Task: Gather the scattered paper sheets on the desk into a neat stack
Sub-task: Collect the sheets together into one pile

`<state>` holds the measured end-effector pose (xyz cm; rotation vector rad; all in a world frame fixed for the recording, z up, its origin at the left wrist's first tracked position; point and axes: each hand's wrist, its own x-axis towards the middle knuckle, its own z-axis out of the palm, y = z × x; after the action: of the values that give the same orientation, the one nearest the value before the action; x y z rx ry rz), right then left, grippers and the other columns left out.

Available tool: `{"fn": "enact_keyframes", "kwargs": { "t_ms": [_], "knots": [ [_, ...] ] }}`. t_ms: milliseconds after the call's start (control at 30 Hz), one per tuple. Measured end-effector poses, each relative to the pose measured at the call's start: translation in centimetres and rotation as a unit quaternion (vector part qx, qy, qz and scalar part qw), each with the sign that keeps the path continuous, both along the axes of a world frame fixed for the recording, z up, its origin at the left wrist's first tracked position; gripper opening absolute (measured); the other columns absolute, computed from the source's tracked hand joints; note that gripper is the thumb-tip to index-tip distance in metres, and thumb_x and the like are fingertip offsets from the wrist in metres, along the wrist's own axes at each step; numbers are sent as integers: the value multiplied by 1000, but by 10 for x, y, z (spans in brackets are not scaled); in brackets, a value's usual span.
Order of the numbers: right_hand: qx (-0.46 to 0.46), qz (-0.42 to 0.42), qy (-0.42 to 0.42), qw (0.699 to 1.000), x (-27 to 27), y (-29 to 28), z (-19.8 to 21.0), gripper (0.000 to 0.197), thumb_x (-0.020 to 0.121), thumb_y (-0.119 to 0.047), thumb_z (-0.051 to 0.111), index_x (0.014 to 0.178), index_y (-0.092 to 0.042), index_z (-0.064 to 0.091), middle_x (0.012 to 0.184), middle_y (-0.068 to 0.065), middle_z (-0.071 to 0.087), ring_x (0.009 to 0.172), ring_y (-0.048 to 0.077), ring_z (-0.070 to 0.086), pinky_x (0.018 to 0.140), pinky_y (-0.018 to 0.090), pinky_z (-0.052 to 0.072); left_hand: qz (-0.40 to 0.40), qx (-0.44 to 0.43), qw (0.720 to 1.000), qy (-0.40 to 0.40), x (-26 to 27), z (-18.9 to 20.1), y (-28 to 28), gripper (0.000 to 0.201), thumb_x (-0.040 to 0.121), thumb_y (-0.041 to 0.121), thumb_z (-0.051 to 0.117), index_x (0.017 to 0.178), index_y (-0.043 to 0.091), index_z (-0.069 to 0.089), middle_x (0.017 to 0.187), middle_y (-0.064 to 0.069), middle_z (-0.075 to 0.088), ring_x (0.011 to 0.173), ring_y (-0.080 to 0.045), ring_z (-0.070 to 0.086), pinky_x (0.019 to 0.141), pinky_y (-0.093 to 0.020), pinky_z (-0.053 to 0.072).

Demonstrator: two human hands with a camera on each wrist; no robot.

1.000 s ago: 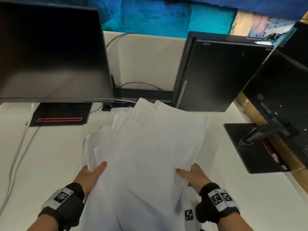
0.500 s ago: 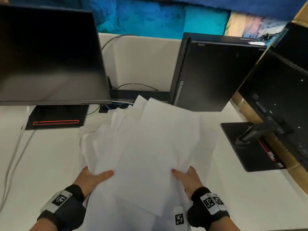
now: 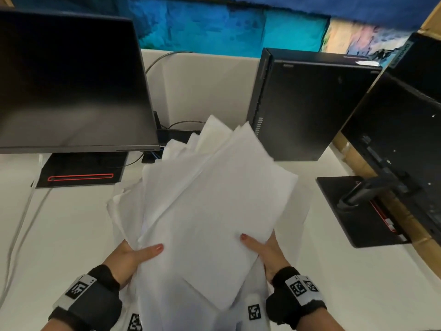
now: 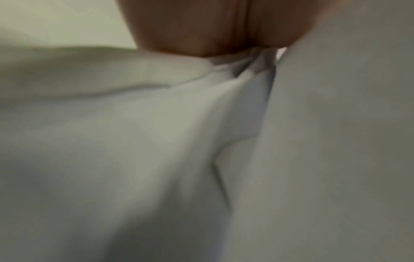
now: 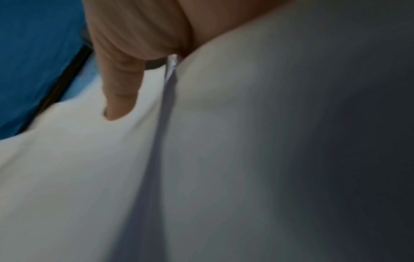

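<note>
From left to right: left hand (image 3: 130,258) clamped on the near left edge of the fanned paper sheets (image 3: 210,211), thumb on top, fingers hidden beneath; sheets raised, tilted over the white desk (image 3: 59,235) between two monitors; right hand (image 3: 267,252) gripping the right edge likewise.

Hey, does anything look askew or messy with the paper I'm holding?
Yes. The bundle of white paper sheets between your left hand and right hand is fanned out, with corners jutting at different angles.
</note>
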<state>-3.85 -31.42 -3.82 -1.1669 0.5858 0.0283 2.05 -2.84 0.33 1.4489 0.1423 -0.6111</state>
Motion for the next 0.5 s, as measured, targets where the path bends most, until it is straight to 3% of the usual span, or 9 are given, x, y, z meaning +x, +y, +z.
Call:
{"fn": "enact_keyframes", "kwargs": {
  "t_ms": [100,167,233,300,333,400,433,500],
  "knots": [
    [113,23,-3,993,0,-8,4,90,36,-30,92,117,-9,59,104,14,73,91,27,70,70,33,59,2,-60,998,26,3,5,1,86,3,28,93,83,7,72,82,-16,75,72,-28,73,60,-36,59],
    [85,71,-5,994,1,-9,7,86,34,-24,94,112,-6,62,96,11,75,89,27,71,66,31,59,1,-66,997,29,7,3,2,94,3,30,93,90,4,69,81,-14,76,70,-26,73,57,-32,59],
    [7,116,3,993,3,-8,10,73,45,-15,91,111,-5,62,90,4,76,96,27,68,70,27,58,18,-81,996,40,12,0,3,90,20,37,92,100,8,64,85,-10,76,73,-23,73,61,-33,58],
    [-38,153,14,987,1,-8,12,79,41,-20,90,114,-6,61,87,-4,76,97,20,69,75,24,57,48,-113,990,69,12,-2,2,64,49,35,82,106,13,62,91,-9,76,74,-21,73,69,-38,54],
    [-45,171,21,984,0,-10,13,84,40,-21,88,117,-6,59,87,-7,76,92,14,70,75,22,56,53,-109,990,75,12,-3,1,60,54,31,81,107,13,62,93,-10,75,74,-21,73,70,-39,53],
    [-39,192,11,981,-1,-16,17,84,40,-17,86,118,-3,58,87,-6,76,85,10,71,70,20,56,36,-65,996,56,11,-5,-2,83,30,35,92,104,13,63,88,-8,76,74,-21,73,63,-36,57],
    [-26,191,1,981,0,-18,20,85,34,-18,90,113,-4,61,87,-3,77,84,11,71,68,20,55,33,-41,998,37,10,-5,-4,94,14,38,92,101,15,63,83,-5,77,75,-21,73,60,-33,58],
    [-5,169,-18,985,3,-20,25,90,18,-29,94,101,-10,65,87,2,77,82,16,72,64,22,56,31,-7,999,12,11,-4,-10,103,4,41,91,100,19,62,82,0,77,82,-22,70,65,-34,56]
  ]
}}
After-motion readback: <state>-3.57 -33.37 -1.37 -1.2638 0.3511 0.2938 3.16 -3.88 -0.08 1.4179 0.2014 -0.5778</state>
